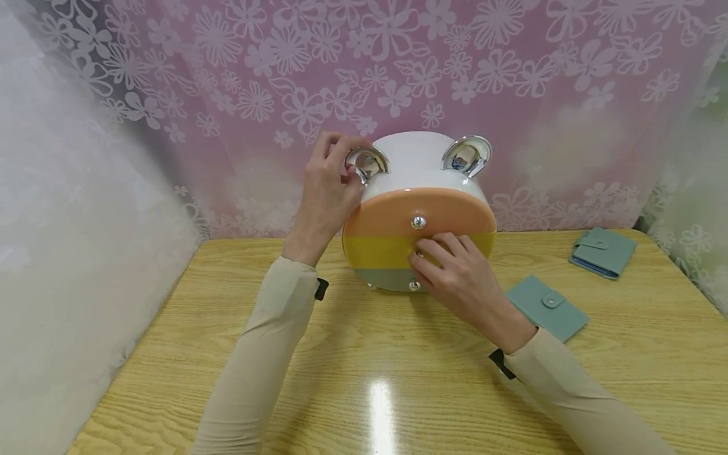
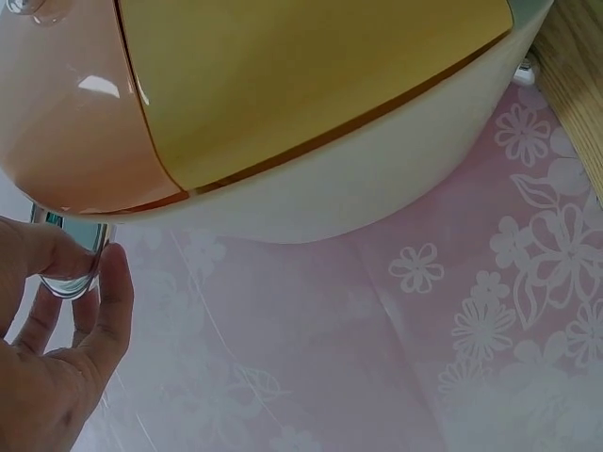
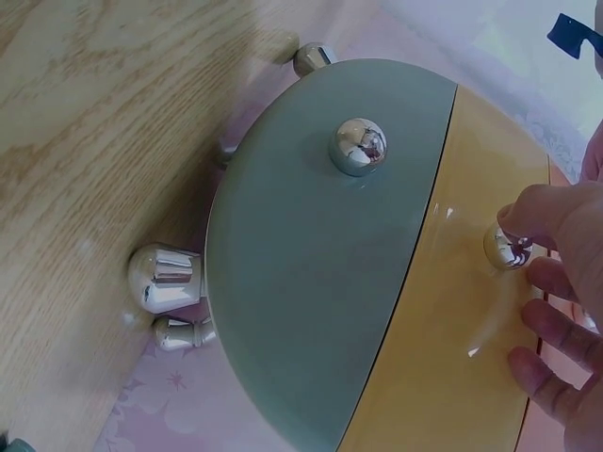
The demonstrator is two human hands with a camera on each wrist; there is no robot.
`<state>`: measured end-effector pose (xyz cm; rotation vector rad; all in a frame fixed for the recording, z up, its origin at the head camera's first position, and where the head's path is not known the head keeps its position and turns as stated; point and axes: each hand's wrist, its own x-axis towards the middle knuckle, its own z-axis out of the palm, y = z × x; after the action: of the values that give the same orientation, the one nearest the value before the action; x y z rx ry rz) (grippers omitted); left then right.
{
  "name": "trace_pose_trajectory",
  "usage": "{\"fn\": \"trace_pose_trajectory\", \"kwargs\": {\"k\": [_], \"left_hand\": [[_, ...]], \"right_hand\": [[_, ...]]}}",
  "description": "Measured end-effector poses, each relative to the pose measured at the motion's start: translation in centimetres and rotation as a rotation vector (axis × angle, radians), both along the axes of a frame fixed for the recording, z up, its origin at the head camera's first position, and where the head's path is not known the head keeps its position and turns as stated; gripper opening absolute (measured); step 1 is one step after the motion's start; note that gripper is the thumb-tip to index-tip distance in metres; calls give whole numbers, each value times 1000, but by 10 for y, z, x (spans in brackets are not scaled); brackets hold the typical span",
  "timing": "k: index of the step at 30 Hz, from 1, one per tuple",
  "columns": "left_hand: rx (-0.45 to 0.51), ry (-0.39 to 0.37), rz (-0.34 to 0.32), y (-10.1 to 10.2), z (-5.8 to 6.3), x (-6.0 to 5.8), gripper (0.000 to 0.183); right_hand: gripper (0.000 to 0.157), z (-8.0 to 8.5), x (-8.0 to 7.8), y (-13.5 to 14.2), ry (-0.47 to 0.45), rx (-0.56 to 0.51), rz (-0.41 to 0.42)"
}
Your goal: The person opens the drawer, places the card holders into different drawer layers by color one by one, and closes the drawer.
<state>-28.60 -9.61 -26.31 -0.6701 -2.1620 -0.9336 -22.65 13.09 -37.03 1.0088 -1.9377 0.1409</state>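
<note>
A round white drawer box [image 1: 414, 155] with silver ears stands on the table, its front banded by an orange drawer [image 1: 382, 212], a yellow drawer [image 1: 375, 251] and a grey-green drawer [image 3: 316, 245]. My left hand [image 1: 328, 189] grips the left silver ear [image 1: 372, 163] between thumb and fingers. At the yellow band, my right hand [image 1: 459, 275] pinches the silver knob [image 3: 509, 247] with thumb and index finger, the other fingers spread over the front. A thin dark seam runs along the yellow front's edge in the left wrist view.
Two green snap wallets lie to the right: one wallet [image 1: 548, 306] near my right wrist, another wallet [image 1: 603, 253] toward the back corner. Behind the wooden table [image 1: 318, 379] hangs a pink floral curtain [image 1: 352, 69]. Silver feet [image 3: 168, 278] support the box.
</note>
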Motion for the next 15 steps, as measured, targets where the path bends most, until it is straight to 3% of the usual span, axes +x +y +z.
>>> {"fn": "trace_pose_trajectory", "kwargs": {"k": [15], "left_hand": [[3, 8, 11, 1, 0, 0, 36]], "right_hand": [[23, -1, 2, 4, 3, 10, 1]]}}
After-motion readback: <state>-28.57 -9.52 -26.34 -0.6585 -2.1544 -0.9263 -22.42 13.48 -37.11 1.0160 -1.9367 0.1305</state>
